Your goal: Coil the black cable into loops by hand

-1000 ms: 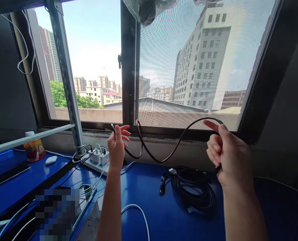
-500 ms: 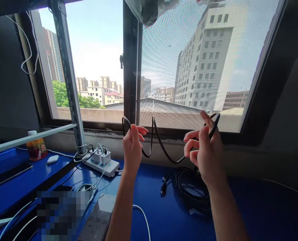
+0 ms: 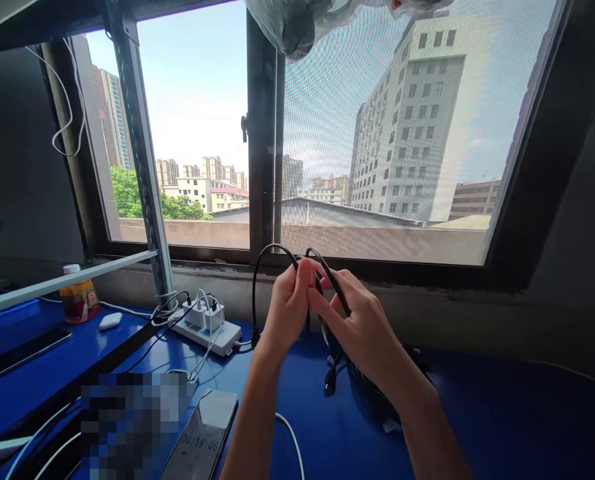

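Note:
A thin black cable (image 3: 257, 273) arches up in loops in front of the window. My left hand (image 3: 287, 310) is closed round it at the top of the loops. My right hand (image 3: 360, 323) meets the left one and pinches another strand of the same cable, fingers touching. Behind my right wrist lies a coiled bundle of black cable (image 3: 377, 397) on the blue table (image 3: 502, 427), partly hidden by my arm. A black plug (image 3: 329, 383) hangs just above the table below my hands.
A white power strip (image 3: 205, 330) with chargers sits left of my hands. A phone (image 3: 202, 437) lies face up near the front edge, beside a blurred patch. A white cable (image 3: 290, 437) curves across the table. A small jar (image 3: 80, 300) and white mouse (image 3: 110, 321) stand far left.
My hands were wide apart with the cable stretched between them. They have come together in the middle, folding the cable into loops.

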`<state>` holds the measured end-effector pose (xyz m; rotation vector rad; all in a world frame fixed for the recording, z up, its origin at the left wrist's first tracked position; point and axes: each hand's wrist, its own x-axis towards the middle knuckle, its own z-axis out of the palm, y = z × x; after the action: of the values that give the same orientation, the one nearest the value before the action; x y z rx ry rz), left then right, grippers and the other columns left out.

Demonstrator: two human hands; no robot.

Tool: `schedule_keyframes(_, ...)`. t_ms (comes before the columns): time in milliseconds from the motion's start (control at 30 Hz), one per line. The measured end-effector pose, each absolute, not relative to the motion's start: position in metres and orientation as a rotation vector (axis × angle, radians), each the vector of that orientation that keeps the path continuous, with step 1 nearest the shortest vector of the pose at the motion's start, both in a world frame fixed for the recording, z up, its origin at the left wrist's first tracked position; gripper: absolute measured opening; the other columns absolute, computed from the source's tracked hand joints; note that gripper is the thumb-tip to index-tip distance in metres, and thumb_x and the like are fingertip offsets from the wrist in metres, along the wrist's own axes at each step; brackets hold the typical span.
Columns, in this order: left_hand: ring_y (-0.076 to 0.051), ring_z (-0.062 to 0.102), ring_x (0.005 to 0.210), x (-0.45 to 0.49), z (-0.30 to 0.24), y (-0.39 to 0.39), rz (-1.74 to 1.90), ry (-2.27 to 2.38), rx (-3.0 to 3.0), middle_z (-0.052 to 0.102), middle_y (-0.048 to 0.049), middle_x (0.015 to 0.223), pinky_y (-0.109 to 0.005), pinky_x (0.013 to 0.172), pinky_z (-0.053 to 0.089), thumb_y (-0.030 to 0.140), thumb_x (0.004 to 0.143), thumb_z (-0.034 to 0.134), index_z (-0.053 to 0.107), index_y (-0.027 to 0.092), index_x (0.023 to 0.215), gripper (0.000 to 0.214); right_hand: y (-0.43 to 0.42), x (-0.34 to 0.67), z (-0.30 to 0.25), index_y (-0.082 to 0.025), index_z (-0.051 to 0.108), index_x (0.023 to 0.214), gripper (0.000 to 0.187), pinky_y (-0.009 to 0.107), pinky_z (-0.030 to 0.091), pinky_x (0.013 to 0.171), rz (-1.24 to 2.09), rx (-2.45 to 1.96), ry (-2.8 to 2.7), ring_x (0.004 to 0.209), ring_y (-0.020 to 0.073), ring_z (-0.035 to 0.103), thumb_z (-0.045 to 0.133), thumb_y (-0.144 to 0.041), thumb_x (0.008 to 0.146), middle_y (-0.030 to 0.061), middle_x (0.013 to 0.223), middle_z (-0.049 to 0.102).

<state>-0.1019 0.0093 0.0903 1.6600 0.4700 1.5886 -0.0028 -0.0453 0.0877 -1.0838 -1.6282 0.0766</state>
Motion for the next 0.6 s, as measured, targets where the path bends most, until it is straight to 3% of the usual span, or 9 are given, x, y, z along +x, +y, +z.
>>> schedule_keyframes(133,-0.008,0.033,0.05,-0.103,0.093,0.007,1.489,0.415,1.585,0.037,0.0034,0.051,-0.023,0.048,0.033,0.09,0.063,0.044,0.038,0.02,0.051,0.071,-0.045,-0.005,0.086,-0.025,0.063,0.126,0.047,0.025,0.046,0.063,0.054,-1.125,-1.62,0.067,0.0131,0.055,0.052,-0.047,0.085,0.0038,0.095,0.066)
schedule_keyframes(333,-0.009,0.037,0.046,-0.105,0.094,0.009,1.362,0.51,1.601,0.041,0.0009,0.046,-0.023,0.045,0.03,0.092,0.058,0.043,0.042,0.019,0.045,0.074,-0.052,-0.008,0.087,-0.03,0.054,0.135,0.058,0.025,0.043,0.058,0.04,-1.193,-1.63,0.054,0.0106,0.05,0.055,-0.035,0.076,-0.0027,0.076,0.064)
schedule_keyframes(600,-0.009,0.038,0.042,-0.108,0.093,0.018,1.309,0.553,1.667,0.045,-0.0015,0.043,-0.024,0.045,0.032,0.086,0.065,0.047,0.048,0.018,0.041,0.072,-0.051,0.002,0.092,-0.033,0.067,0.116,0.047,0.026,0.038,0.056,-0.042,-1.259,-1.566,0.056,0.0151,0.055,0.053,-0.036,0.072,0.0004,0.078,0.068)
